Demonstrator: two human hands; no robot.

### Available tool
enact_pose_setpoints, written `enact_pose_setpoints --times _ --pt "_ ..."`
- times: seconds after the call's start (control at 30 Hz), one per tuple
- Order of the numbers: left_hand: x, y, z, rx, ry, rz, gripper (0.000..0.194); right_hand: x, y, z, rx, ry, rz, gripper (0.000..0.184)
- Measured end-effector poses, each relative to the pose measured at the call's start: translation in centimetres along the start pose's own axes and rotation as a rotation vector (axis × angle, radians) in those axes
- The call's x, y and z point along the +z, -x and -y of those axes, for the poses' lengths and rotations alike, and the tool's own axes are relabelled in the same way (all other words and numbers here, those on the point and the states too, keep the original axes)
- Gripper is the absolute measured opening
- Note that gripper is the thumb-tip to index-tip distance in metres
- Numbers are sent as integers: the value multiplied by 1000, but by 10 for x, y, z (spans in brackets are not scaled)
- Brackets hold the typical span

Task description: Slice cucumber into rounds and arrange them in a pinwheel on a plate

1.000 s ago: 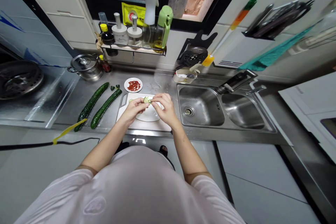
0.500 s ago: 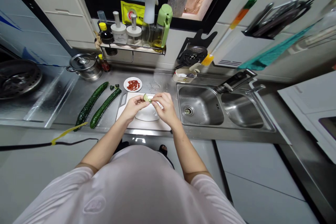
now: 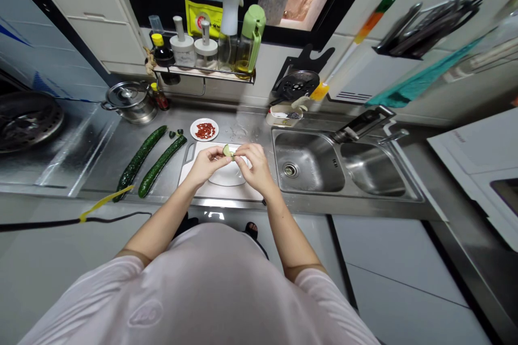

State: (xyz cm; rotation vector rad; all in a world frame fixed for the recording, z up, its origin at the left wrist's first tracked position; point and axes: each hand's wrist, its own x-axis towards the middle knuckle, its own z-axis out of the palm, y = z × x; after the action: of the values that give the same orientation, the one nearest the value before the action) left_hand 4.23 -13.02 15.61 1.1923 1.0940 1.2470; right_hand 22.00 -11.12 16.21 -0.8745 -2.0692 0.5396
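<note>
Over a white plate (image 3: 227, 177), my left hand (image 3: 206, 165) pinches a thin pale-green cucumber slice (image 3: 227, 150) with a darker rim. The fingertips of my right hand (image 3: 253, 166) are closed at the slice's right edge, on a small bit of green. Both hands meet above the plate, which stands on a white cutting board (image 3: 189, 168). Left of the board lie two long dark-green cucumbers, one nearer (image 3: 162, 166) and one farther left (image 3: 141, 163). Two small cut cucumber ends (image 3: 180, 132) rest by their tips.
A small plate of chopped red pieces (image 3: 204, 130) stands behind the board. To the right is a double steel sink (image 3: 309, 159) with a faucet (image 3: 366, 124). A lidded pot (image 3: 129, 101) sits back left, below a shelf of seasoning bottles (image 3: 206, 54).
The cucumber slice has turned a little and shows more of its pale face between my fingertips. My hands have stayed nearly in place.
</note>
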Motion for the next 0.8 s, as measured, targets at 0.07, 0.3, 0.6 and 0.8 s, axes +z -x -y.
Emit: enact_pose_setpoints --times 0.07,0.3,0.6,0.8 --pt "0 0 0 -6 -1 -2 22 0 0 -1 -1 2 2 19" --pt "0 -2 6 19 -93 -31 21 5 4 -5 33 9 3 17" --pt "3 -4 15 78 -219 -12 23 13 9 -13 87 -29 -9 15" --pt "1 -16 37 12 -183 38 26 17 14 -32 156 -49 10 13"
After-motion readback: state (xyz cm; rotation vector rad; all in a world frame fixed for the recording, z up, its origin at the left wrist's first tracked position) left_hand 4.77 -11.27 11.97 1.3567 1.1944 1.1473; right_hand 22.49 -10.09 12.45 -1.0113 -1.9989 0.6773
